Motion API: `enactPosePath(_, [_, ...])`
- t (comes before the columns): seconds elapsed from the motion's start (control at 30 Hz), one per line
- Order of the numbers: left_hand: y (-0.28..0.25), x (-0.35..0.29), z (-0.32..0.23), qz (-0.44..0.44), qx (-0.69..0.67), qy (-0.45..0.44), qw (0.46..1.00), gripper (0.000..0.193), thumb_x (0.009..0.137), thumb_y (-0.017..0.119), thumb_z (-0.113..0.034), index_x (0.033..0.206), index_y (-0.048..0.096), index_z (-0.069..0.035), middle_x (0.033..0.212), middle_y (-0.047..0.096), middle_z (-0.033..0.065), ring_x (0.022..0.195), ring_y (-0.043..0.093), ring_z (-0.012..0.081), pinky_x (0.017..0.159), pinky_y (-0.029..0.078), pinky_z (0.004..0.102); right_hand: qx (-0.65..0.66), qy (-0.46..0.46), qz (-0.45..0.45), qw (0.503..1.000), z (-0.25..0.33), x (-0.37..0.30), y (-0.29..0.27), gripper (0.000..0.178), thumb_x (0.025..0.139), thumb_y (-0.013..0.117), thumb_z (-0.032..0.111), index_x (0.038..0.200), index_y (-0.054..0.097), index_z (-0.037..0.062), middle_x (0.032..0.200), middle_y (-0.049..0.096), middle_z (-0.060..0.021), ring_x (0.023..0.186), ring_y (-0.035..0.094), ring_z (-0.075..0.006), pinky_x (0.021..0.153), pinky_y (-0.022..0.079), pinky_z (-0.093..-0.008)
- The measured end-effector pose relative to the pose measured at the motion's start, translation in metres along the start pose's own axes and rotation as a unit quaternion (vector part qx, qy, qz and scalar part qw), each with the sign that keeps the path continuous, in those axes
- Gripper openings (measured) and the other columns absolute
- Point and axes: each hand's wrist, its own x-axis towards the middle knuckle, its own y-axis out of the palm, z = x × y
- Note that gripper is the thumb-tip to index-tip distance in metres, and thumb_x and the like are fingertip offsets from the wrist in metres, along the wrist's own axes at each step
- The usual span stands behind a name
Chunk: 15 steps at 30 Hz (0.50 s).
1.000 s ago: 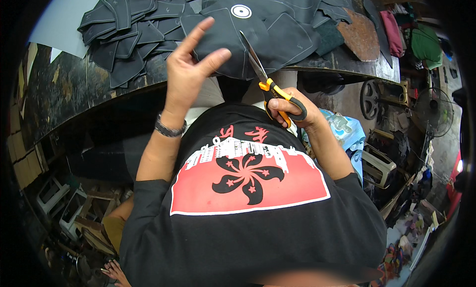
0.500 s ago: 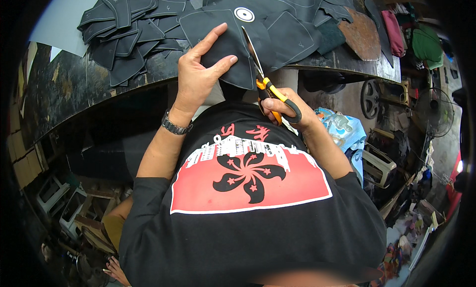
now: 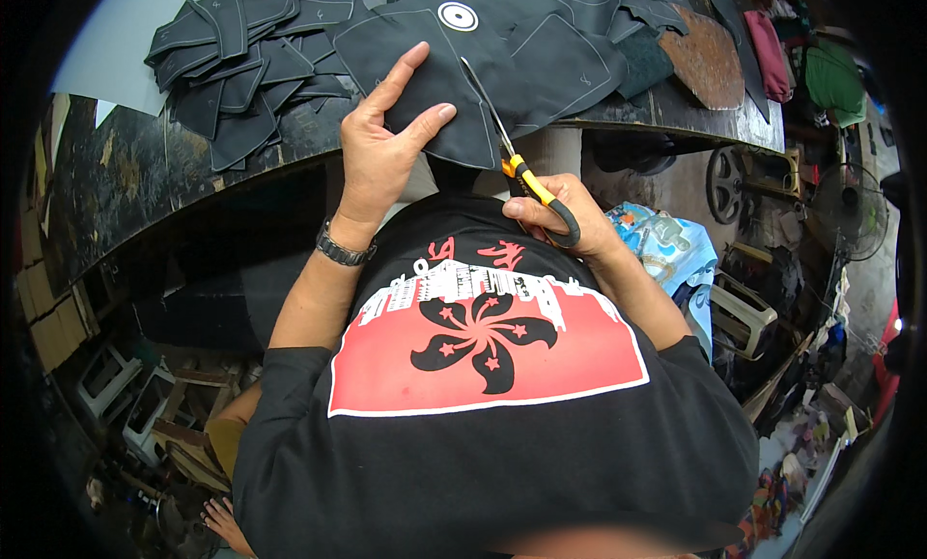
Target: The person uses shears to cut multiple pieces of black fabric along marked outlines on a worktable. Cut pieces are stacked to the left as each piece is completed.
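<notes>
A black leather-like sheet (image 3: 425,105) with thin pale outlines hangs over the table's near edge. My left hand (image 3: 381,139) holds it, thumb and forefinger spread on top; the other fingers are hidden. My right hand (image 3: 570,211) grips scissors (image 3: 524,173) with yellow and black handles. Their blades lie along the sheet beside a pale line, just right of my left fingertips, and look nearly closed. On the sheet beyond them is a white disc (image 3: 458,16) with a black ring and dot.
A heap of cut black pieces (image 3: 241,71) lies at the left of the dark worn table (image 3: 126,173). A brown scrap (image 3: 703,62) is at its right end. Below right are a blue patterned cloth (image 3: 666,245), a stool (image 3: 744,313) and a fan (image 3: 850,211). Another person's hand (image 3: 227,528) shows lower left.
The sheet and disc have shifted slightly left, with my left hand. The scissors' handles have come together and the blades have closed. The other person's hand has moved a little.
</notes>
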Motion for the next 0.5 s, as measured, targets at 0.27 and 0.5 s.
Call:
enactPosePath(0.27, [0.005,-0.007,0.003,0.012,-0.007,0.006,1.000,0.059,0.078,0.076,-0.003,0.133,0.053,-0.001,0.133,0.057,0.0124,0.121,0.054,0.0170,0.104,0.039,0.0296,0.048,0.020,0.050,0.997,0.015,0.009,-0.003,0.040,0.082,0.074,0.040,0.073,0.060,0.0039,0.062,0.055,-0.0023,0.051,0.051,-0.0089,0.044,0.038,-0.0217])
enactPosePath(0.5, [0.003,-0.012,0.004,0.003,-0.038,-0.050,0.998,0.060,0.078,0.075,-0.004,0.134,0.052,-0.002,0.133,0.057,0.0122,0.122,0.053,0.0172,0.104,0.039,0.0291,0.044,-0.007,0.038,0.998,0.007,0.014,0.010,0.039,0.083,0.072,0.038,0.067,0.058,0.0060,0.056,0.052,-0.0003,0.047,0.047,-0.0071,0.045,0.033,-0.0211])
